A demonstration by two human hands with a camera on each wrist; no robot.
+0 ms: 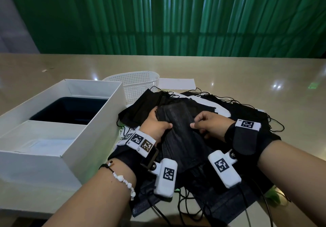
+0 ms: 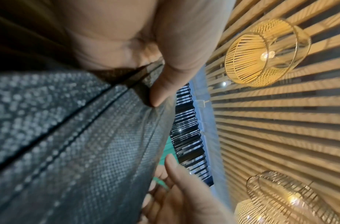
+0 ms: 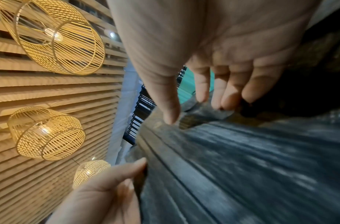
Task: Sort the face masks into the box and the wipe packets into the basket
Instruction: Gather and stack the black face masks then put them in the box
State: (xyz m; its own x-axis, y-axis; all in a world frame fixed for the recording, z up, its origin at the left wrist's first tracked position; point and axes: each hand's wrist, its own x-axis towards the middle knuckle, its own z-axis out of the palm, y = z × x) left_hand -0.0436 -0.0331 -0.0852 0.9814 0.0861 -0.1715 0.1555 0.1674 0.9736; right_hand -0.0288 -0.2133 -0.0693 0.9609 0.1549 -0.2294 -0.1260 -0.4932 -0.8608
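A stack of black face masks (image 1: 178,121) is lifted slightly off the pile (image 1: 238,110) in the middle of the table. My left hand (image 1: 158,121) grips its left edge, thumb on top and fingers underneath. My right hand (image 1: 202,127) pinches the right edge between thumb and fingers. In the left wrist view my thumb (image 2: 165,78) presses the woven mask fabric (image 2: 88,151). The right wrist view shows my right hand (image 3: 196,111) at the far edge of the mask (image 3: 242,166). The white box (image 1: 98,114) stands to the left, with the white mesh basket (image 1: 135,85) behind it.
The box has two compartments: the far one is dark inside, and the near one holds a pale blue item (image 1: 44,144). A flat white packet (image 1: 176,83) lies behind the pile, right of the basket. White pieces (image 1: 202,101) show among the black masks. Ear loops and cables trail near the table's front edge.
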